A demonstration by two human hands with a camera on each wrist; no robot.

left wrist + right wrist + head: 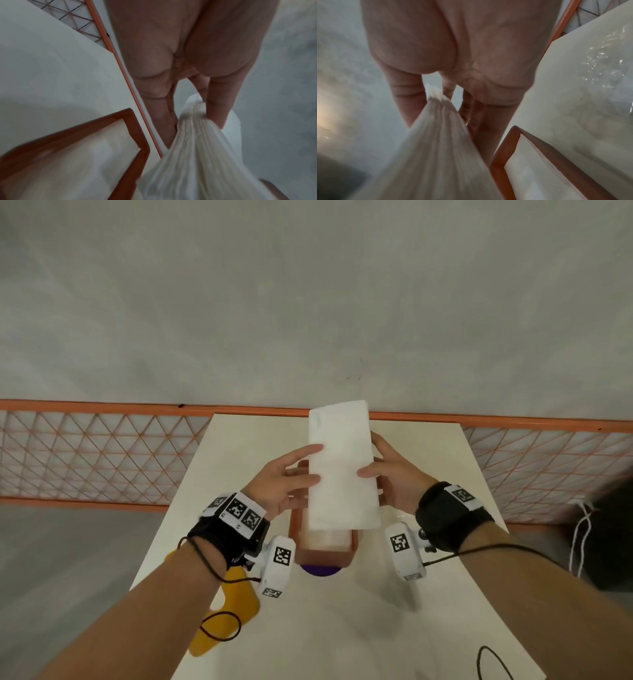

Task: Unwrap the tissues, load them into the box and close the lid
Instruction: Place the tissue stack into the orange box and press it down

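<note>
Head view: a white stack of tissues (342,467) is held in the air between both hands, above an open brown box (325,553) that stands on a cream table (428,594). The stack's left edge is pinched by the left hand (284,477), thumb on top and fingers underneath; its right edge is gripped the same way by the right hand (394,474). A pale lining or content is seen inside the box at its near end. A yellow object (233,604) lies at the table's left edge, partly hidden by the left forearm, and a purple object (320,570) is glimpsed just at the box's near end. An orange mesh fence (85,457) is seen beyond the table. Left wrist view: the layered side of the stack (197,148) is clamped between thumb and fingers (221,108), and a corner of the box (137,132) is seen lower left, apart from the stack. Right wrist view: the stack's layered edge (440,135) is likewise held between thumb and fingers (488,128); the box rim (501,155) lies lower right, and something shiny and transparent (599,60) is seen on the table, too blurred to be identified.
</note>
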